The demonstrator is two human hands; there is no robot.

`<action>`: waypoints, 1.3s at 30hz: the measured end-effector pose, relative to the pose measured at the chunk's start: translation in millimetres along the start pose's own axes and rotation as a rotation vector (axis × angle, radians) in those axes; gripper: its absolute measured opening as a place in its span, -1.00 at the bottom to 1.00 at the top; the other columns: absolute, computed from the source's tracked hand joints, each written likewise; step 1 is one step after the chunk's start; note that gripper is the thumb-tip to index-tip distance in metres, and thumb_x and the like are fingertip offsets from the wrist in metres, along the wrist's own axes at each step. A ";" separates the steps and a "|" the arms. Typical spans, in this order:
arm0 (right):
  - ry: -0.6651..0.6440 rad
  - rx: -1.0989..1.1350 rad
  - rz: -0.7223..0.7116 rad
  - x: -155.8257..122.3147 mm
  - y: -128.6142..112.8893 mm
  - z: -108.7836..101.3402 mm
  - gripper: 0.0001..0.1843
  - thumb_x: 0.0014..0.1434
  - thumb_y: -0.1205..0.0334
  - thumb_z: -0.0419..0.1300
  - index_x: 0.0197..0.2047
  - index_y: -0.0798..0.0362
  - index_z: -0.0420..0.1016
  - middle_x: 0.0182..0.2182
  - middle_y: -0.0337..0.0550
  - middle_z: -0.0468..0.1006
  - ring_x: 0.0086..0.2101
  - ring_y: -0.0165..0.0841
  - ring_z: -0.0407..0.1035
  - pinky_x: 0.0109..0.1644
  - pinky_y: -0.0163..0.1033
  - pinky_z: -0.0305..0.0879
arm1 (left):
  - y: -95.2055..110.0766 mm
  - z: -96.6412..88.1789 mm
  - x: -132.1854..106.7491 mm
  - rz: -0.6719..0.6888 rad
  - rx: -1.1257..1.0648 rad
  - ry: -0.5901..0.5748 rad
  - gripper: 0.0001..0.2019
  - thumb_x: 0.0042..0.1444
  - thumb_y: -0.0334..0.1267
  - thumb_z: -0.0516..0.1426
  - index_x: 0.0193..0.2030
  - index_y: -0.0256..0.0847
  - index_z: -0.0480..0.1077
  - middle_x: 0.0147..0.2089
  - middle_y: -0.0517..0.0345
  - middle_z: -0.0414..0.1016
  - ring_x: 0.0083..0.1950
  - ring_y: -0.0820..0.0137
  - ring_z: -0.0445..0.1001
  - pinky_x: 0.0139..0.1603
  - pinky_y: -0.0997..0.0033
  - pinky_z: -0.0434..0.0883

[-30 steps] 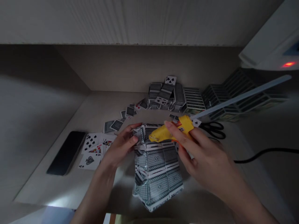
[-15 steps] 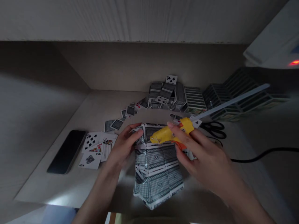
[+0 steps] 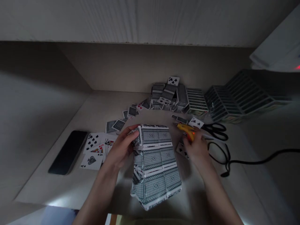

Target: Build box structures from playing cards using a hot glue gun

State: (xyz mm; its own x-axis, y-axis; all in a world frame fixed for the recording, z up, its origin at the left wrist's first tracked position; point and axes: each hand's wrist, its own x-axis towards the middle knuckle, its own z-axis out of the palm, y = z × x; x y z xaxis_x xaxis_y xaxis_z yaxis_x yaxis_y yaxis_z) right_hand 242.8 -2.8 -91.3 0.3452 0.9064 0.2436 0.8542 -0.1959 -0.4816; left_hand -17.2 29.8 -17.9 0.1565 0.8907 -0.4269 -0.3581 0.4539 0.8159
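Note:
A box-like block built of playing cards (image 3: 154, 159), their patterned grey-green backs outward, stands tilted at the middle of the desk. My left hand (image 3: 123, 143) grips its upper left edge, thumb on the near side and fingers behind. To the right of the block, my right hand (image 3: 198, 147) is closed around a yellow hot glue gun (image 3: 185, 128) with an orange trigger. The gun lies low over the desk, its nozzle pointing left, close to a loose card (image 3: 181, 151). My palm and fingers hide part of its handle.
A black phone (image 3: 67, 153) and face-up cards (image 3: 91, 161) lie at the left. Behind are card stacks (image 3: 168, 93) and card-built blocks (image 3: 234, 100) along the wall. Black scissors (image 3: 215, 131) and a black cable (image 3: 257, 161) are at the right. A shelf (image 3: 140, 22) overhangs the desk.
My right hand has carried the glue gun from over the block's top edge rightward and down toward the desk. My left hand keeps its hold on the block.

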 end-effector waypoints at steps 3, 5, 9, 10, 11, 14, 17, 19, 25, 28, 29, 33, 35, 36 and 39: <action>0.003 -0.103 0.019 -1.9 3.5 6.9 -0.29 0.18 0.01 0.06 0.27 0.25 0.04 -0.11 0.31 0.43 -0.11 0.09 0.39 -0.18 0.21 0.34 | -0.2 -0.9 -0.3 -0.002 0.010 -0.012 -0.65 -0.05 -0.18 0.29 -0.09 -0.16 0.44 -0.15 0.12 0.57 -0.12 0.34 0.52 -0.20 0.45 0.43; -0.008 -0.192 0.041 -1.4 0.2 1.1 -0.24 0.17 -0.06 0.07 0.28 0.28 0.05 -0.10 0.38 0.42 -0.10 0.15 0.36 -0.22 0.26 0.32 | -0.4 -1.0 -0.5 0.003 0.014 -0.006 -0.65 -0.04 -0.18 0.28 -0.08 -0.16 0.43 -0.16 0.13 0.57 -0.12 0.35 0.51 -0.18 0.45 0.42; 0.003 -0.251 -0.016 4.4 -18.5 -23.4 -0.30 0.16 -0.10 0.09 0.18 0.27 0.26 -0.12 0.40 0.43 -0.06 0.23 0.32 -0.19 0.38 0.25 | -0.9 -0.4 -0.6 0.015 0.016 -0.001 -0.65 -0.05 -0.19 0.29 -0.08 -0.16 0.44 -0.22 0.16 0.57 -0.13 0.35 0.51 -0.15 0.43 0.42; 0.011 -0.182 -0.062 6.0 -26.3 -29.8 -0.39 0.18 -0.06 0.09 0.14 0.22 0.32 -0.12 0.34 0.45 -0.05 0.17 0.33 -0.14 0.35 0.26 | -1.0 -0.1 -0.5 0.012 0.018 -0.003 -0.64 -0.05 -0.18 0.29 -0.08 -0.15 0.44 -0.22 0.16 0.57 -0.14 0.34 0.51 -0.16 0.43 0.42; 0.009 -0.067 -0.121 7.4 -35.3 -35.6 -0.49 0.20 -0.02 0.09 0.09 0.17 0.37 -0.11 0.25 0.47 -0.05 0.08 0.35 -0.06 0.27 0.28 | -1.2 0.2 -0.4 0.008 0.019 -0.004 -0.64 -0.06 -0.18 0.29 -0.08 -0.15 0.43 -0.22 0.16 0.57 -0.14 0.34 0.51 -0.18 0.43 0.41; -0.142 0.367 -0.328 11.4 -66.3 -46.2 -0.65 0.18 0.04 0.16 0.00 -0.01 0.43 -0.06 -0.02 0.49 -0.02 -0.19 0.38 0.07 -0.01 0.31 | -0.8 1.6 -0.3 0.006 0.023 -0.005 -0.63 -0.08 -0.17 0.30 -0.10 -0.14 0.44 -0.23 0.15 0.56 -0.14 0.32 0.51 -0.20 0.42 0.41; -0.356 0.590 -0.436 21.6 -89.2 -43.2 -0.56 0.12 0.04 0.23 0.06 -0.06 0.39 0.04 -0.08 0.44 0.07 -0.25 0.32 0.16 -0.05 0.24 | 1.4 3.0 -1.3 0.004 0.022 -0.012 -0.62 -0.13 -0.18 0.31 -0.12 -0.13 0.44 -0.25 0.16 0.56 -0.16 0.31 0.50 -0.20 0.39 0.40; -0.469 0.660 -0.376 33.0 -92.5 -35.0 -0.45 0.05 -0.01 0.28 0.11 -0.06 0.36 0.09 -0.07 0.42 0.09 -0.23 0.31 0.18 -0.04 0.22 | 3.2 3.5 -2.8 0.005 0.023 -0.043 -0.61 -0.15 -0.19 0.32 -0.12 -0.12 0.44 -0.24 0.18 0.55 -0.20 0.34 0.50 -0.22 0.41 0.39; -0.806 1.035 0.048 44.6 -72.8 -12.7 -0.51 0.18 -0.08 0.06 0.13 -0.12 0.35 0.01 -0.10 0.52 -0.04 -0.19 0.44 -0.05 0.00 0.40 | 3.9 3.1 -5.6 0.057 0.018 -0.170 -0.59 -0.17 -0.17 0.33 -0.11 -0.12 0.46 -0.25 0.17 0.52 -0.27 0.37 0.46 -0.28 0.44 0.36; -0.891 1.186 0.111 30.8 -70.2 -11.6 -0.39 0.12 -0.10 0.06 0.22 -0.12 0.23 -0.01 -0.09 0.54 -0.11 -0.14 0.47 -0.03 0.07 0.37 | 3.9 1.8 -5.9 0.063 0.007 -0.199 -0.57 -0.16 -0.16 0.33 -0.09 -0.11 0.46 -0.25 0.15 0.53 -0.26 0.35 0.48 -0.23 0.40 0.38; -0.887 1.202 0.115 26.3 -70.5 -12.2 -0.35 0.10 -0.10 0.07 0.24 -0.11 0.19 0.00 -0.08 0.52 -0.12 -0.13 0.47 -0.03 0.07 0.36 | 4.4 0.9 -6.1 0.061 0.018 -0.211 -0.57 -0.15 -0.15 0.33 -0.07 -0.11 0.46 -0.22 0.13 0.53 -0.24 0.33 0.48 -0.21 0.39 0.38; -0.752 1.167 0.103 17.6 -71.2 -16.1 -0.36 0.10 -0.06 0.05 0.24 -0.09 0.17 0.05 -0.02 0.48 -0.11 -0.11 0.46 -0.04 0.05 0.36 | 4.8 -4.0 -7.3 0.093 0.190 -0.158 -0.59 -0.04 -0.12 0.29 0.01 -0.05 0.47 0.07 0.08 0.48 0.04 0.26 0.44 -0.02 0.37 0.37; -0.689 1.147 0.074 17.2 -70.3 -17.7 -0.42 0.12 -0.03 0.06 0.20 -0.09 0.20 0.02 -0.03 0.49 -0.11 -0.12 0.46 -0.06 0.03 0.38 | 1.6 -5.7 -8.3 0.151 0.257 -0.060 -0.62 0.01 -0.10 0.26 0.00 -0.03 0.48 0.15 0.11 0.43 0.15 0.24 0.38 0.09 0.34 0.34; -0.666 1.136 0.064 17.2 -69.6 -18.2 -0.43 0.12 -0.01 0.07 0.19 -0.09 0.20 0.01 -0.03 0.50 -0.11 -0.13 0.46 -0.08 0.01 0.39 | -0.7 -5.8 -9.2 0.179 0.269 -0.013 -0.65 0.02 -0.10 0.25 -0.02 -0.03 0.49 0.15 0.12 0.44 0.18 0.24 0.36 0.13 0.31 0.32; -0.606 1.106 0.064 16.4 -66.9 -17.6 -0.47 0.15 0.02 0.07 0.18 -0.09 0.19 -0.05 -0.05 0.53 -0.15 -0.15 0.48 -0.16 -0.04 0.41 | -6.1 -3.6 -14.4 0.216 0.271 0.082 -0.69 0.06 -0.09 0.22 -0.06 -0.07 0.52 0.07 0.12 0.51 0.19 0.22 0.35 0.17 0.22 0.31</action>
State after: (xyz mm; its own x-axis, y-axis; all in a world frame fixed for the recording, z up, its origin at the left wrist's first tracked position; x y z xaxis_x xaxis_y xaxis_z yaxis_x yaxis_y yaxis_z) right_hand 198.2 18.5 -40.2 -0.1095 0.9900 -0.0894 -0.0395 -0.0942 -0.9948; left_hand -20.6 14.1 -18.1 0.0257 0.9669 -0.2540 -0.1161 0.2553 0.9599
